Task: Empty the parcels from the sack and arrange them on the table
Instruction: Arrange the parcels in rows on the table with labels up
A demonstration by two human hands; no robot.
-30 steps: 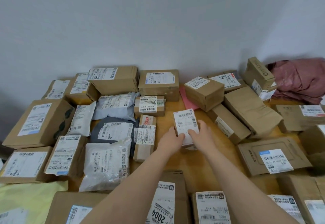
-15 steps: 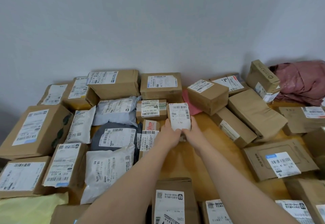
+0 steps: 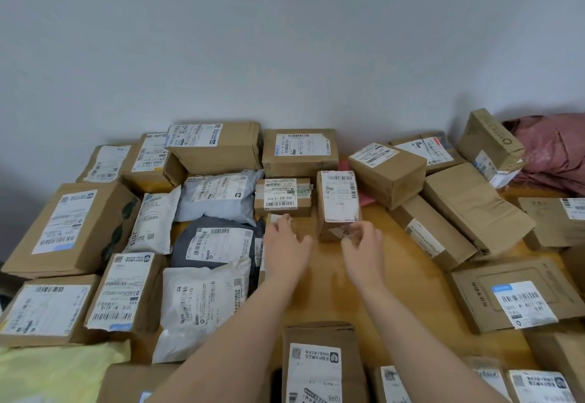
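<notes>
A narrow parcel (image 3: 271, 219) is mostly covered by the left hand (image 3: 286, 246), so only its far end peeks out past the knuckles. Along the near edge the parcels are cut off, as is the yellow bag (image 3: 60, 371) at the near left. The crumpled pink sack (image 3: 550, 155) at the far right also runs out of sight. The right hand (image 3: 364, 250) is smeared with blur, and I cannot tell whether it touches anything.

Most of the label print is too fine to read. The squat box (image 3: 282, 196) carries "602-602-12-815", a white bag (image 3: 153, 222) shows "2013" running sideways, and the near box (image 3: 319, 367) has "1098" upside down. The stamp on the near face of the small box (image 3: 338, 203) is blurred.

That small box stands on the desk (image 3: 332, 295), white label up, just right of the squat box and in front of the back row by the wall. The right fingers (image 3: 356, 233) are loosely curled and spread a little, just off its near right corner, and grip nothing that I can see. The left fingers (image 3: 282, 223) lie straight and relaxed over the narrow parcel, to the left of the small box and apart from it. Bare desk shows between the two wrists.
</notes>
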